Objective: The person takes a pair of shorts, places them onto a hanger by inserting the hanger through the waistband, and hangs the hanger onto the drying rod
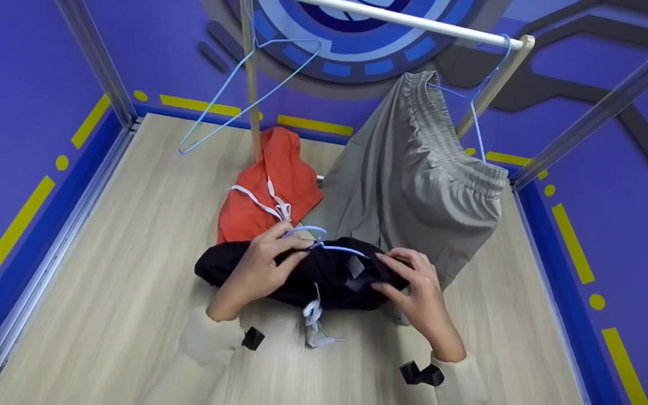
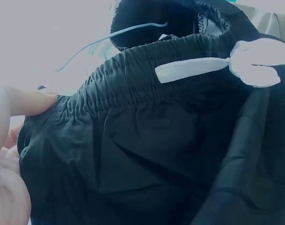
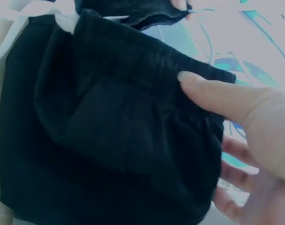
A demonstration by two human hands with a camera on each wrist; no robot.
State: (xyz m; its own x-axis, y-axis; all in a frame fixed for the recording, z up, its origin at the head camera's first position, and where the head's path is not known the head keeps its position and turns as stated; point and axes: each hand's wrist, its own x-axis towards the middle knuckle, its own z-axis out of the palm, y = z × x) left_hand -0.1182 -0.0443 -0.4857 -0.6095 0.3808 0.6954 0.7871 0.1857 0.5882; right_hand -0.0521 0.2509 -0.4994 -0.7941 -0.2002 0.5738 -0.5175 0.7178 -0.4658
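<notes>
Black drawstring shorts (image 1: 324, 281) are held up over the wooden surface, their elastic waistband gathered and a white drawstring (image 1: 314, 320) hanging in front. A blue hanger (image 1: 346, 249) runs into the waist opening, its hook (image 1: 310, 228) showing above the fabric. My left hand (image 1: 259, 267) pinches the waistband beside the hanger's neck; its thumb (image 2: 37, 101) lies on the waistband's edge in the left wrist view. At the other end, my right hand (image 1: 417, 287) grips the waistband, thumb (image 3: 212, 93) on the outside. Part of its other fingers is hidden behind the fabric.
Grey trousers (image 1: 403, 174) hang from a blue hanger (image 1: 477, 124) on the white rail (image 1: 414, 21). Another blue hanger (image 1: 223, 93) hangs bare at the left. A red garment (image 1: 279, 169) with white cords lies behind the shorts. Purple walls (image 1: 14, 101) enclose the surface.
</notes>
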